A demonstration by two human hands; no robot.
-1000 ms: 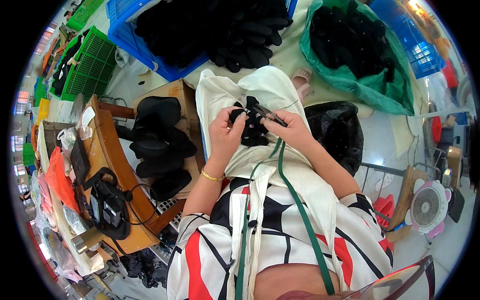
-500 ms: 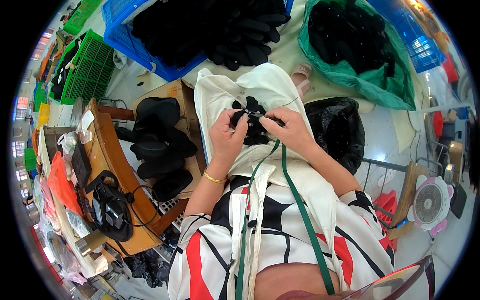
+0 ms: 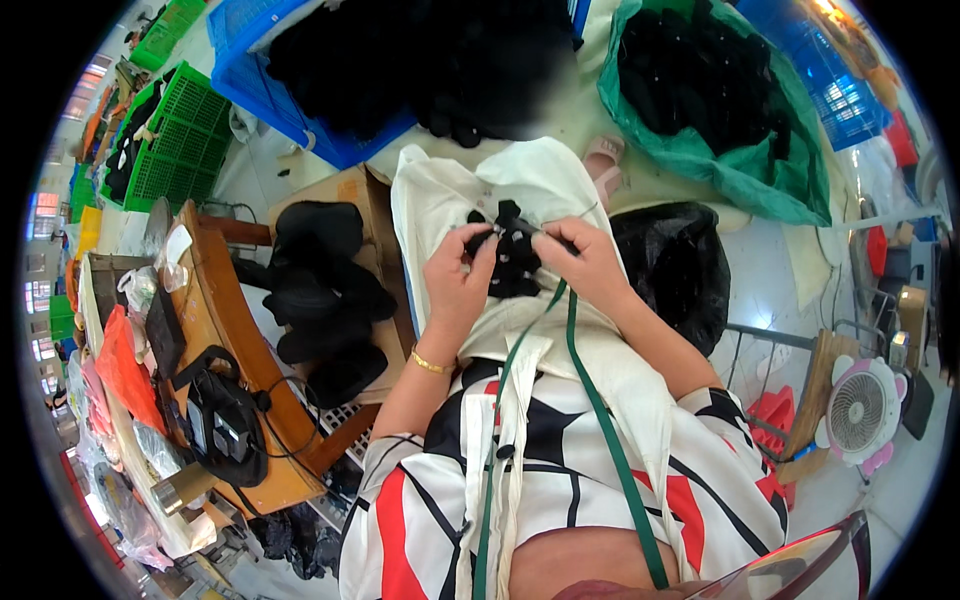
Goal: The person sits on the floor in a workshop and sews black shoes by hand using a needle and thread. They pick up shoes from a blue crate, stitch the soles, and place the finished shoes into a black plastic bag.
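Observation:
My left hand [image 3: 460,268] pinches a small black piece [image 3: 481,241] between thumb and forefinger. Opposite it, my right hand [image 3: 588,260] is closed around a slim dark-handled tool [image 3: 563,243]; its kind is mostly hidden by the fingers. A little pile of black pieces [image 3: 516,272] with small pale spots lies below and between the two hands. It rests on the white cloth apron [image 3: 430,190] spread over my lap. A gap separates the fingertips of both hands.
A blue crate [image 3: 320,140] heaped with black padded pieces stands ahead. To its right is a green sack [image 3: 720,170] of black pieces. A black bag [image 3: 665,275] sits by my right side, with a carton [image 3: 375,215] of black pads and a wooden table [image 3: 255,375] on my left.
My hands have drawn slightly apart. The metal tip that showed between them earlier no longer stands out. My right hand has moved a little to the right.

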